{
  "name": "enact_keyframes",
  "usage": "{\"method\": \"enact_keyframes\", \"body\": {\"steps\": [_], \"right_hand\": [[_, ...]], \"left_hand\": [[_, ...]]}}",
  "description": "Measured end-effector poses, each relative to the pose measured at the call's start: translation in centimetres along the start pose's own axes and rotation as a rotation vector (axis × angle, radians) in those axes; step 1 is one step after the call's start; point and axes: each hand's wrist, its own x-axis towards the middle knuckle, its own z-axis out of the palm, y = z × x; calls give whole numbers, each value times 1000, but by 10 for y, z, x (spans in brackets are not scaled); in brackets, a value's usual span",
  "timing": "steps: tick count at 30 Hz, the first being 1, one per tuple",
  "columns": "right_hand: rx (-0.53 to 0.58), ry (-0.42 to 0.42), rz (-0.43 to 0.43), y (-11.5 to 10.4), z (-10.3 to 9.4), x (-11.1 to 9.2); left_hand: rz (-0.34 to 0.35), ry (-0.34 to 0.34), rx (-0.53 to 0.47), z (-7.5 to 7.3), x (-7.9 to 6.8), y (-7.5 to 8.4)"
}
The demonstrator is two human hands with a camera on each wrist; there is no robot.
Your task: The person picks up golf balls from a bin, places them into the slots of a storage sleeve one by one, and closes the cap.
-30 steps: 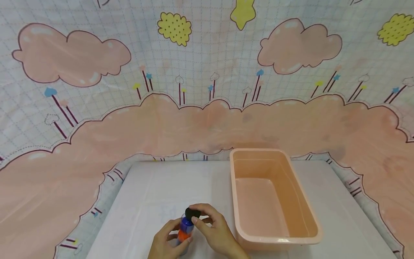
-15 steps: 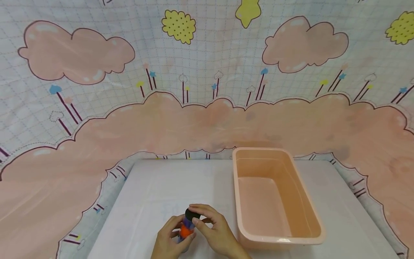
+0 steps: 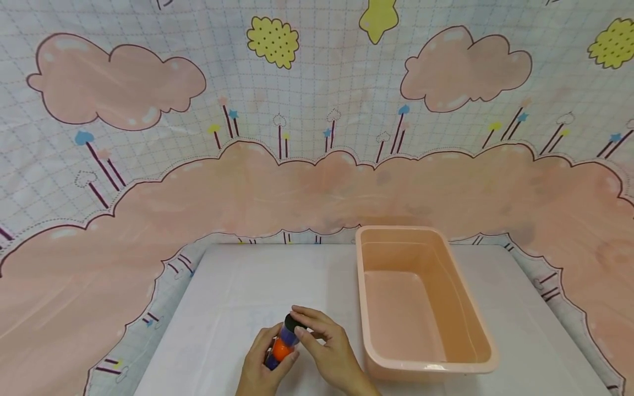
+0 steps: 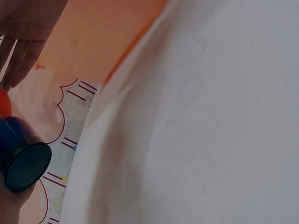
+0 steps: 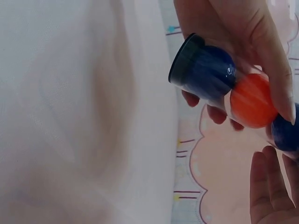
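Observation:
A clear tube (image 5: 218,100) holds an orange ball (image 3: 282,350) between two blue balls. In the head view my left hand (image 3: 260,363) grips its lower part, thumb along the near side. The tube leans, its upper end toward the right hand. A black cap (image 3: 293,323) covers that upper end, and my right hand (image 3: 331,352) pinches it between thumb and fingers. The right wrist view has the tube's other end closed by a dark disc (image 5: 182,58). The fingers of my right hand appear there at lower right, fairly straight beside the capped end, which runs out of frame.
A peach plastic basin (image 3: 364,308) stands on the white table (image 3: 247,286), just right of my right hand. Behind and around the table hangs a cloth (image 3: 322,192) printed with clouds and stars.
A second ago the cap sat askew beside the tube's clear rim; now it lines up with the tube's end. The tube leans more, and its orange ball shows more fully between my left fingers.

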Motion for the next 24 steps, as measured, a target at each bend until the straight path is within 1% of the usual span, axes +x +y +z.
{"method": "enact_keyframes", "body": {"steps": [6,17,22,24], "right_hand": [[6,8,1,-2,2,-1],[-3,15,-11,-2,3,-4],[14,22,-8,-1,3,-4],[22,23,-5,-1,4,-5]], "left_hand": [[-93,-77,-73,0,-4,5],[-138,-95,-147,4,-6,6],[-168,-100,-145,4,-6,6],[-165,-99,-141,4,-6,7]]}}
